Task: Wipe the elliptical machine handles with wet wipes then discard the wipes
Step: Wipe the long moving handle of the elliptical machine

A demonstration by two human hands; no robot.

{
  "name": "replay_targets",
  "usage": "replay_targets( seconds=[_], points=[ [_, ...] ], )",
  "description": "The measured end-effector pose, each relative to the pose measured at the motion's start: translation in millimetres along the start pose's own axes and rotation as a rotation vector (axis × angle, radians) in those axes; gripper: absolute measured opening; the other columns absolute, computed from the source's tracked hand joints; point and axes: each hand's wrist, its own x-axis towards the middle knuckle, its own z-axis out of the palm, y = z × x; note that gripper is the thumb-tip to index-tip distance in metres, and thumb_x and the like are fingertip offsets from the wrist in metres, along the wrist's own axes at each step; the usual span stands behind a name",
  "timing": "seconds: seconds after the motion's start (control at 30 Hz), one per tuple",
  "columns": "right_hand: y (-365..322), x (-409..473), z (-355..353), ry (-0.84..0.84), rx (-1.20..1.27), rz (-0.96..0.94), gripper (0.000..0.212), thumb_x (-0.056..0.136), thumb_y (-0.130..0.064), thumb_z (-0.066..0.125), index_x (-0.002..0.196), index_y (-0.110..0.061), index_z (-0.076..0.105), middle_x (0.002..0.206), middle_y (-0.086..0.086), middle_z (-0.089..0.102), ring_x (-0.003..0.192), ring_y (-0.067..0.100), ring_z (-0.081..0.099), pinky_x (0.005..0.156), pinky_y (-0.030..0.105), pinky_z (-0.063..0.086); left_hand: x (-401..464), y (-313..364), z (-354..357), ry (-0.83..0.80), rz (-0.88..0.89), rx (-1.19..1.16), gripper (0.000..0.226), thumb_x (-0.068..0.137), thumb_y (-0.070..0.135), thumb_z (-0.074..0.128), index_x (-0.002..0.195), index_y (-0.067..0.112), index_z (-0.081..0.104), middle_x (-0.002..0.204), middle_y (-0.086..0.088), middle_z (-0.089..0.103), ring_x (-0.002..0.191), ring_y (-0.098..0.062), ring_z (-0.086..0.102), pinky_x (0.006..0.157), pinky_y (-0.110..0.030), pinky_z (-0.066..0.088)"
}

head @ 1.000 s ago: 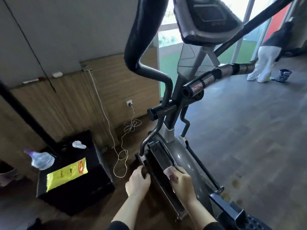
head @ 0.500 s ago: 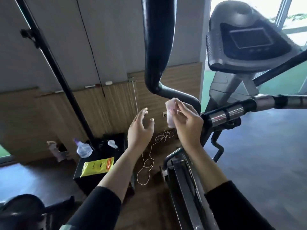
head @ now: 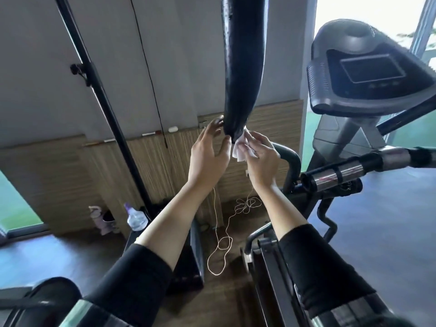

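Right hand (head: 260, 159) pinches a white wet wipe (head: 241, 147) between thumb and fingers, wipe pressed against the lower end of the big black padded handle (head: 243, 67) on its right side. Left hand (head: 207, 154) has nothing in it, fingers spread and slightly curved, fingertips touching or just off the handle's left side at the same height; contact hard to confirm. Handle's long axis runs nearly vertical in the head view, up and out of frame past the top edge, so the unwiped length lies straight above both hands. Right hand is the one with the wipe, so the wiping stroke is its job; likely needs to wrap the wipe round the foam and slide upward along the axis, left hand steadying the bar from the opposite side. Judged early in the task: this handle looks barely started. The second horizontal grip (head: 349, 172) with chrome sections sits to the right, well apart from both hands, nearer the right arm. Console (head: 370, 67) up right. On the floor below: a coiled white cord (head: 221, 244), a clear bottle (head: 135, 218) near a black stand pole (head: 106, 102). No bin visible for discarding the wipe.
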Motion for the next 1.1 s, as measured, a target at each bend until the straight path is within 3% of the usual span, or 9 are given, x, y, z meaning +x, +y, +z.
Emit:
replay_targets(
  seconds=[0.13, 0.33, 0.47, 0.53, 0.73, 0.9, 1.03, 1.1],
  points=[
    [-9.8, 1.2, 2.7, 0.039, 0.067, 0.041, 0.021, 0.08, -0.004, 0.07, 0.101, -0.008, 0.072, 0.105, -0.004, 0.065, 0.088, -0.01, 0.057, 0.084, 0.004, 0.042, 3.1, 6.9, -3.1, 0.001, 0.033, -0.027, 0.037, 0.093, 0.016, 0.058, 0.129, 0.022, 0.055, 0.121, 0.013, 0.065, 0.107, 0.005, 0.06, 0.096, -0.03, 0.05],
    [-23.2, -5.5, -1.1, 0.105, 0.23, -0.021, 0.022, 0.082, -0.001, 0.069, 0.103, -0.002, 0.069, 0.103, 0.002, 0.062, 0.095, -0.004, 0.057, 0.083, 0.01, 0.046, 2.2, 14.1, -6.2, 0.007, 0.052, -0.091, 0.037, 0.094, 0.011, 0.056, 0.13, 0.018, 0.055, 0.111, 0.022, 0.059, 0.094, 0.02, 0.057, 0.079, -0.005, 0.048],
    [-14.4, -3.2, 2.2, 0.065, 0.095, -0.034, 0.021, 0.082, -0.005, 0.07, 0.102, -0.001, 0.07, 0.103, 0.007, 0.065, 0.091, -0.003, 0.057, 0.083, 0.012, 0.048, 0.9, 21.8, -10.9, 0.033, 0.091, -0.092, 0.036, 0.094, 0.007, 0.055, 0.13, 0.012, 0.055, 0.109, 0.018, 0.06, 0.092, 0.021, 0.057, 0.079, -0.005, 0.048],
    [-14.7, -1.3, 1.4, 0.035, 0.06, -0.019, 0.021, 0.081, -0.007, 0.07, 0.102, -0.003, 0.071, 0.105, 0.007, 0.066, 0.092, 0.006, 0.059, 0.085, 0.02, 0.051, 0.2, 26.9, -13.7, 0.037, 0.11, -0.093, 0.035, 0.095, 0.007, 0.054, 0.129, 0.012, 0.055, 0.112, 0.014, 0.061, 0.092, 0.02, 0.058, 0.079, -0.005, 0.048],
    [-40.3, -1.8, -12.4, 0.064, 0.221, -0.076, 0.021, 0.084, -0.004, 0.067, 0.105, -0.004, 0.069, 0.104, 0.004, 0.064, 0.098, 0.015, 0.062, 0.087, 0.027, 0.051, -1.7, 40.2, -19.0, 0.073, 0.143, -0.111, 0.035, 0.095, 0.008, 0.051, 0.129, 0.016, 0.057, 0.121, 0.005, 0.065, 0.098, 0.008, 0.063, 0.085, -0.01, 0.048],
    [-48.1, -5.3, -13.4, 0.105, 0.236, -0.099, 0.018, 0.083, -0.001, 0.068, 0.101, 0.0, 0.07, 0.102, 0.006, 0.064, 0.095, 0.021, 0.064, 0.084, 0.024, 0.052, -3.4, 47.6, -21.4, 0.095, 0.174, -0.092, 0.034, 0.096, 0.008, 0.05, 0.129, 0.012, 0.057, 0.116, 0.001, 0.068, 0.089, 0.011, 0.062, 0.078, -0.003, 0.043],
    [-44.4, -1.5, -16.3, 0.015, 0.123, -0.085, 0.02, 0.083, -0.007, 0.069, 0.102, -0.003, 0.071, 0.101, 0.006, 0.065, 0.09, 0.017, 0.063, 0.078, 0.039, 0.056, -5.2, 53.2, -25.1, 0.103, 0.19, -0.098, 0.034, 0.095, 0.011, 0.054, 0.129, 0.011, 0.056, 0.118, 0.001, 0.067, 0.094, 0.013, 0.061, 0.08, -0.004, 0.045],
    [-51.9, 0.3, -22.2, 0.002, 0.147, -0.116, 0.023, 0.085, -0.004, 0.066, 0.108, -0.002, 0.069, 0.1, 0.007, 0.065, 0.088, 0.011, 0.061, 0.077, 0.028, 0.054, -6.0, 58.6, -27.7, 0.115, 0.212, -0.122, 0.034, 0.095, 0.01, 0.055, 0.129, 0.01, 0.056, 0.119, 0.002, 0.066, 0.1, 0.011, 0.061, 0.082, -0.005, 0.046]
  ],
)
